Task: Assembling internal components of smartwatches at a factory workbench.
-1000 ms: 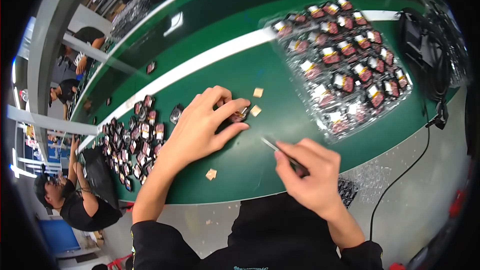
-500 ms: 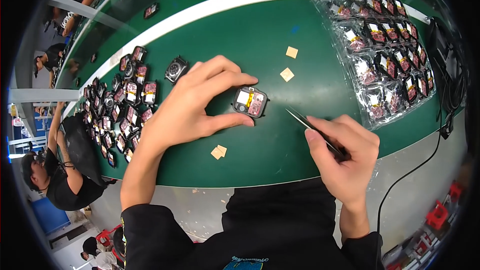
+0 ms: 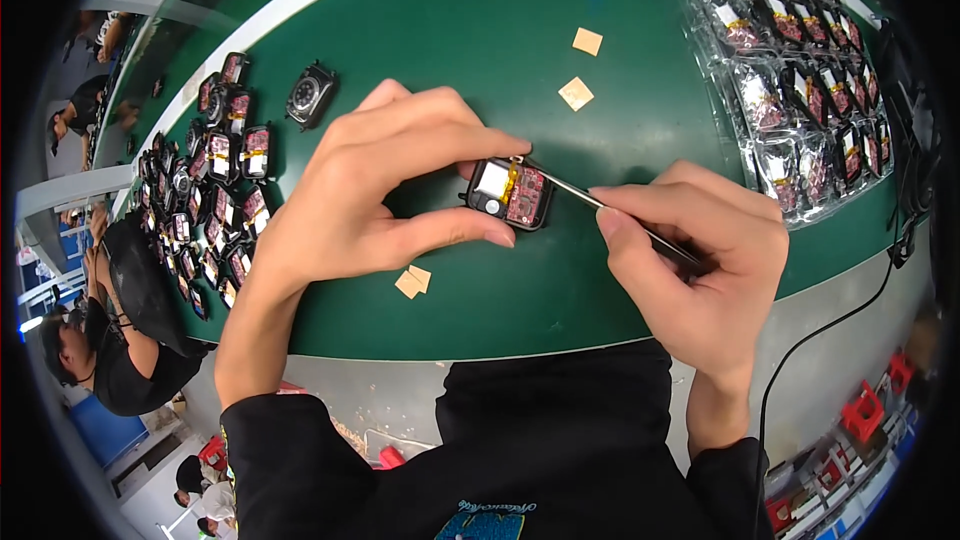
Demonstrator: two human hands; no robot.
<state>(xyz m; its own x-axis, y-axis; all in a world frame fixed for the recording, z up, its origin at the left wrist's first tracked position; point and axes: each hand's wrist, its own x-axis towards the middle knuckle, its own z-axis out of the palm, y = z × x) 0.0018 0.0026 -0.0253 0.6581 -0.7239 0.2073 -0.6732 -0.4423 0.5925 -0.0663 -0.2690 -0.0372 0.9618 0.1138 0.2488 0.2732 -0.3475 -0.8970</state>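
Note:
My left hand (image 3: 375, 190) pinches a small open watch body (image 3: 510, 193) between thumb and forefinger on the green mat (image 3: 480, 40). The body shows a silver cell and a red circuit board inside. My right hand (image 3: 700, 255) grips thin metal tweezers (image 3: 585, 197), whose tip touches the top edge of the watch body. Both forearms come in from the lower edge in black sleeves.
Several open watch bodies (image 3: 215, 190) lie in rows at the left, one closed black one (image 3: 310, 95) beside them. Clear plastic trays (image 3: 800, 70) of parts fill the upper right. Small tan squares (image 3: 578, 93) lie on the mat. A black cable (image 3: 840, 320) runs at right. Other people sit far left.
The view has closed in on the work. My left hand kept hold of the watch body, and my right hand brought the tweezer tip up to touch its top edge.

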